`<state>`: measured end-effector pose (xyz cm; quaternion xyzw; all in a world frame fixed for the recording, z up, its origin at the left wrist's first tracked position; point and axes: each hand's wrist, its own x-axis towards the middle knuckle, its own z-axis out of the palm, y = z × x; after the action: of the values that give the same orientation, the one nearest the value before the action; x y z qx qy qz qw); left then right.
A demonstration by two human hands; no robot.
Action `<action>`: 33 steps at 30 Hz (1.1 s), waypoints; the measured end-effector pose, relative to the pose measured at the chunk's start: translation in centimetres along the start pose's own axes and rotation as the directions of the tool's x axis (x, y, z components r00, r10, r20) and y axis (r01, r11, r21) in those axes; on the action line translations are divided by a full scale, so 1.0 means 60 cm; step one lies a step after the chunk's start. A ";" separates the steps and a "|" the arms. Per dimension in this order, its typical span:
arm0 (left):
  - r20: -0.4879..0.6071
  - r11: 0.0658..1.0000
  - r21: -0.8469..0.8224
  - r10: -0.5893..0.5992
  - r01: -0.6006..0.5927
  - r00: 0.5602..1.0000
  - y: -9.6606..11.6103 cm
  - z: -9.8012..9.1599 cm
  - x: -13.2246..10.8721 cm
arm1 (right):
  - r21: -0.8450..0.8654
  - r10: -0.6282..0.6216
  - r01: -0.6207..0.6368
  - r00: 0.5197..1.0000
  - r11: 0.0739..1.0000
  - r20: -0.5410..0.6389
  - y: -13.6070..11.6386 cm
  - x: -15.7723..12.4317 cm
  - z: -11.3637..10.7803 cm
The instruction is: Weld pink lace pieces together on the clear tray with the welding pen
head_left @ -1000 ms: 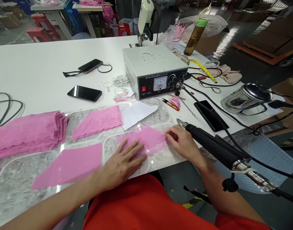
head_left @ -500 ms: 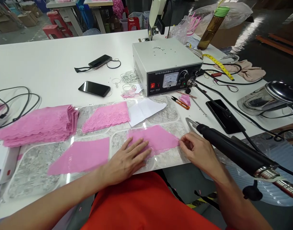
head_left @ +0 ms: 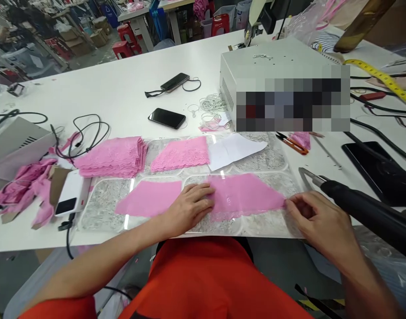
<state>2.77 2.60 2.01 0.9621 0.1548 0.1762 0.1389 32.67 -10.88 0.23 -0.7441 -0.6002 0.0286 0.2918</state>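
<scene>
Head cam: pink piece (head_left: 244, 195) is on the mat (head_left: 269, 226) between both hands, long axis left-right. Right hand (head_left: 317, 217) pinches its narrow tip, left hand (head_left: 189, 206) touches the wide end, can't tell if gripping. Neither's nearer.

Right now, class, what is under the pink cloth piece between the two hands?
The pink cloth piece lies on a grey patterned mat, visible around its edges. Whatever else may be directly beneath is covered by the cloth and cannot be seen.
</scene>
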 end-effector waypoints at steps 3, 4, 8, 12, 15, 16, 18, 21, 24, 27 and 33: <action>-0.008 1.000 0.004 0.014 -0.014 1.000 -0.001 0.002 0.003 | 0.015 0.022 -0.023 1.000 1.000 0.004 -0.001 -0.001 0.001; -0.004 1.000 0.009 0.014 -0.014 1.000 0.000 0.001 0.004 | 0.020 0.029 -0.029 1.000 0.999 0.002 -0.002 -0.001 0.000; 0.010 1.000 0.027 -0.002 0.001 1.000 0.003 -0.010 0.009 | 0.040 0.045 -0.044 0.999 0.998 -0.011 -0.007 -0.001 -0.001; 0.037 0.999 0.047 0.007 -0.009 0.999 0.010 -0.015 0.007 | 0.050 0.051 -0.049 0.998 0.998 -0.022 -0.012 0.000 -0.002; 0.093 0.998 0.058 0.024 -0.029 0.995 0.015 -0.012 0.002 | 0.050 0.050 -0.049 0.998 0.998 -0.022 -0.012 0.000 -0.002; 0.107 0.998 0.054 0.023 -0.029 0.994 0.016 -0.011 0.002 | 0.049 0.051 -0.051 0.999 0.998 -0.018 -0.011 -0.001 -0.002; 0.116 0.999 0.034 0.022 -0.026 0.993 0.017 -0.012 0.003 | 0.050 0.058 -0.057 0.998 0.997 -0.012 -0.009 -0.003 0.000; 0.114 0.999 -0.007 0.044 -0.043 0.992 0.016 -0.017 0.011 | 0.064 0.102 -0.100 0.994 0.993 -0.026 -0.007 -0.006 0.004; 0.114 0.994 -0.019 0.112 -0.111 0.987 0.010 -0.018 0.017 | 0.068 0.153 -0.149 0.987 0.986 -0.044 -0.009 -0.006 0.007; 0.129 0.983 -0.008 0.181 -0.181 0.975 0.000 -0.014 0.018 | 0.058 0.154 -0.151 0.987 0.987 -0.046 -0.012 -0.003 0.007; 0.107 0.969 -0.007 0.247 -0.247 0.963 -0.008 0.001 0.043 | 0.094 0.138 -0.134 0.990 0.986 -0.035 -0.015 -0.005 0.003</action>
<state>4.96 3.94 2.55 0.9824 0.0265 0.1398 0.1210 31.73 -10.96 0.40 -0.7697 -0.5398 0.0604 0.3354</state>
